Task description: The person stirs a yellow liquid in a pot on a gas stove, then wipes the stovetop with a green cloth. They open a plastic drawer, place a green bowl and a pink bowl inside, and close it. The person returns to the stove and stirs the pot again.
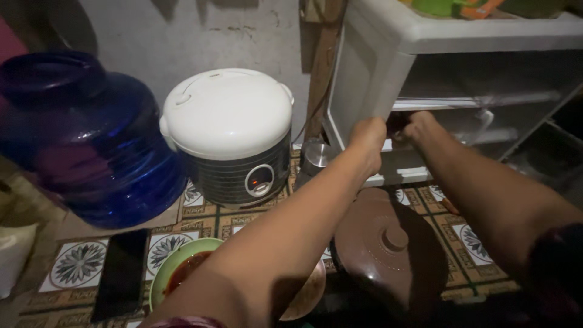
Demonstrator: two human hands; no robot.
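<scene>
Both my arms reach forward into an open white cabinet point(370, 79) with a shelf inside. My left hand point(368, 143) is curled at the cabinet's front edge, gripping or resting on its lower frame. My right hand point(422, 129) is just to its right, fingers closed inside the lower shelf opening; what it holds is hidden in shadow. Below my arms sits a brown pot lid point(388, 246) with a round knob.
A white rice cooker point(234, 136) with a lit indicator stands left of the cabinet, beside a large blue water jug point(85, 140). A green plate with reddish food point(179, 267), a dark phone point(121, 273) and a small metal cup point(316, 157) lie on the patterned tablecloth point(79, 264).
</scene>
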